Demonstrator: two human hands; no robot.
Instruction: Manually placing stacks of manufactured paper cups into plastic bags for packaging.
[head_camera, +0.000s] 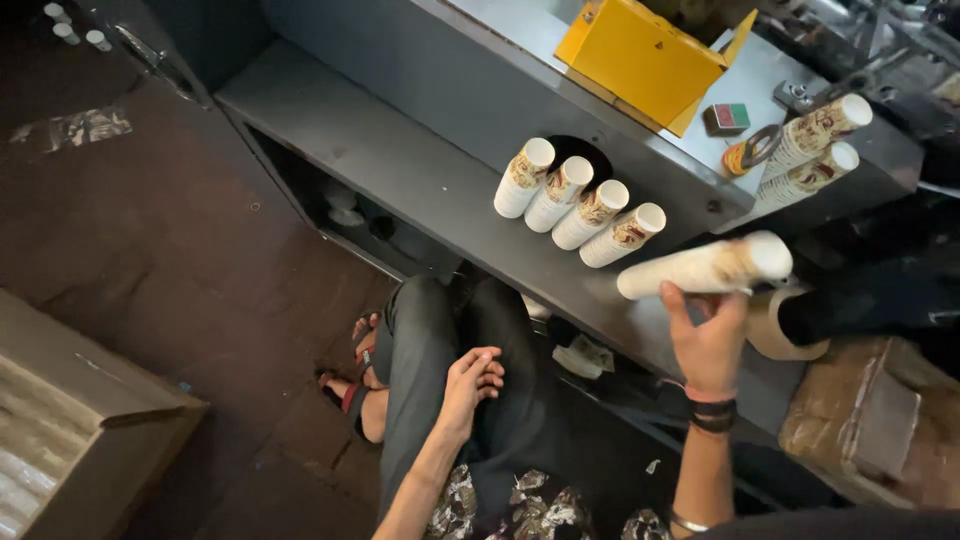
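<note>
My right hand (708, 340) grips a long stack of nested white paper cups (705, 267), held sideways above the grey machine ledge (420, 175). Just left of it, several short stacks of printed paper cups (580, 205) lie side by side on the ledge, in front of a round opening. My left hand (472, 382) rests loosely on my knee, fingers slightly curled, holding nothing. Two more cup stacks (815, 150) lie on the machine top to the upper right.
A yellow cardboard box (640, 60) sits on the machine top, with a small red-green block (728, 117) and a tape roll (750, 152) beside it. A brown carton (70, 420) stands on the floor at left. A wrapped package (870, 420) lies at right.
</note>
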